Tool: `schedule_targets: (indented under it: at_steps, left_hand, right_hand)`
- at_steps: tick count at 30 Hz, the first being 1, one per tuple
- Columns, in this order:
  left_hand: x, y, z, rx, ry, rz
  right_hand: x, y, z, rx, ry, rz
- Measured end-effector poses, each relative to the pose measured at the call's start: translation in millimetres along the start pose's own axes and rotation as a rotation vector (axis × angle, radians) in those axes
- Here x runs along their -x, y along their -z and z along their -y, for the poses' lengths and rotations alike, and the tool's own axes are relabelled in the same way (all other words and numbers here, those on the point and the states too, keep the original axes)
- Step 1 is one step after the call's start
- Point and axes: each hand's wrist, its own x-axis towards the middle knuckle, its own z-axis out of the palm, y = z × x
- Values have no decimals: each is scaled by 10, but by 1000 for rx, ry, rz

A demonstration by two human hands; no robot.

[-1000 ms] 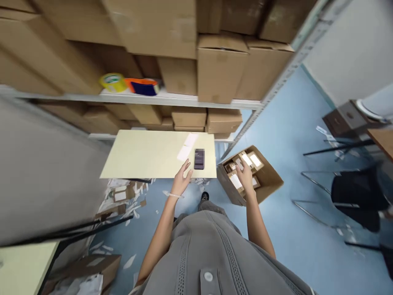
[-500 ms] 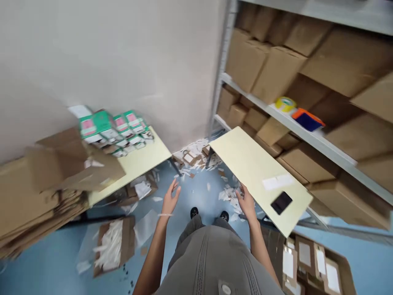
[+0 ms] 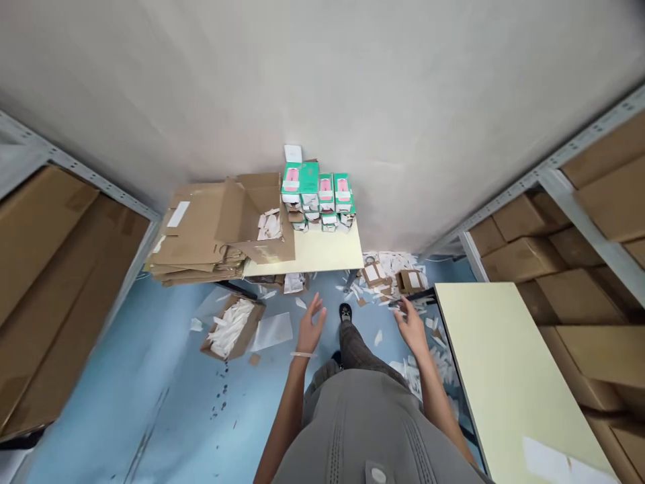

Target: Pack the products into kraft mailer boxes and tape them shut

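Observation:
My left hand [image 3: 311, 325] hangs over the blue floor with its fingers apart, holding nothing; a pale band circles the wrist. My right hand [image 3: 410, 325], also empty with fingers spread, is beside the near left corner of the right-hand table [image 3: 498, 356]. Ahead against the wall stands a pale yellow table [image 3: 327, 252]. On it are green-and-white small boxes with pink panels [image 3: 308, 180] in stacked rows. Left of them sits an open cardboard box [image 3: 256, 252] with white paper inside. Flattened cartons [image 3: 194, 228] are piled at the table's left end.
Shelves of cardboard boxes [image 3: 574, 296] line the right side, and large cartons [image 3: 55, 282] fill a rack on the left. Paper scraps [image 3: 398, 262] litter the floor below the wall. A carton of white strips [image 3: 232, 329] lies on the floor.
My view has swung left, bringing the table with the green boxes to the middle and the left rack into sight. One foot has stepped forward. Both hands stay empty.

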Motion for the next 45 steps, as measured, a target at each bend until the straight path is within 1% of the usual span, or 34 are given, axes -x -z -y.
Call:
schedule_targets:
  at_steps: [3, 5, 7, 11, 13, 15, 17, 19, 21, 23, 25, 27, 29, 32, 36, 38, 41, 43, 45]
  left_hand:
    - [-281, -100, -91, 21, 35, 8]
    - [-563, -160, -215, 28, 32, 7]
    - [-886, -191, -387, 38, -4, -5]
    - [-1484, -149, -745, 85, -97, -40]
    - [-1711, -108, -846, 124, -109, -63]
    - [-1895, -86, -865, 166, -85, -72]
    - [-2060, -95, -819, 198, -28, -52]
    - [-2223, -123, -751, 209, 41, -3]
    - [-2394, -150, -700, 212, 78, 79]
    - [-2574, -156, -682, 210, 81, 183]
    - [-2761, -132, -687, 202, 93, 283]
    - [-2942, -84, -705, 186, 100, 358]
    - [-3095, -26, -728, 173, 103, 402]
    - [-3243, 45, -760, 151, 129, 431]
    - [-3287, 79, -762, 115, 192, 507]
    - [-3272, 79, -751, 113, 201, 543]
    - [-3243, 69, -739, 114, 197, 564]
    - [-3225, 64, -741, 113, 191, 565]
    - [-3204, 59, -757, 107, 193, 558]
  right_hand:
    - [-654, -164, 346, 9, 91, 63]
    - [-1079, -234, 556, 21, 144, 78]
    - [-1470, -288, 729, 26, 201, 81]
    - [-2121, -437, 984, 65, 292, 121]
    - [-2402, -559, 1112, 93, 312, 165]
    - [-2678, -715, 1273, 100, 314, 214]
    - [-2948, -898, 1477, 103, 290, 241]
    - [-3195, -1099, 1710, 137, 236, 227]
    - [-3392, -1301, 1945, 200, 170, 184]
    - [-3527, -1489, 2147, 268, 97, 142]
    - [-3605, -1652, 2291, 332, 12, 104]
    - [-3649, -1775, 2371, 384, -66, 73]
    - [-3677, -1840, 2403, 403, -102, 67]
    - [-3716, -1825, 2419, 402, -133, 85]
    - [-3806, -1751, 2445, 429, -184, 111]
    - [-3854, -1738, 2458, 461, -204, 83]
    - [-3870, -1713, 2461, 460, -192, 11]
    - [-3803, -1659, 2444, 389, -180, -31]
    - [-3655, -1559, 2405, 274, -189, -84]
